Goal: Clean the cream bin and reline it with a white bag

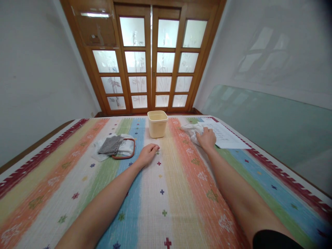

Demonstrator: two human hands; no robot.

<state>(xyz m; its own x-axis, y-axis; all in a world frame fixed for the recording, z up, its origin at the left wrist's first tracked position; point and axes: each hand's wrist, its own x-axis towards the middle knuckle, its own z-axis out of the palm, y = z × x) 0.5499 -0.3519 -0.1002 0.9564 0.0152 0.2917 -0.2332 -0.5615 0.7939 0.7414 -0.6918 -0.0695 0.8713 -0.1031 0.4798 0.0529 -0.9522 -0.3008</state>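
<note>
My right hand (207,139) is closed on a crumpled, thin white plastic bag (192,130), on the right of the striped tablecloth. My left hand (148,155) rests on the cloth near the middle, its fingers curled together and nothing visible in them. Just beyond the left hand stands a cream plastic bin (157,126), upright; its inside is mostly hidden. To the left lies a grey knitted piece (110,145) with a brown rounded frame handle (133,152), on top of white plastic (100,156).
Printed white sheets (228,136) lie beside my right hand. The striped tablecloth (163,193) covers the table. Wooden doors with frosted panes (136,62) stand behind it. A pale green panel (259,114) leans along the right wall.
</note>
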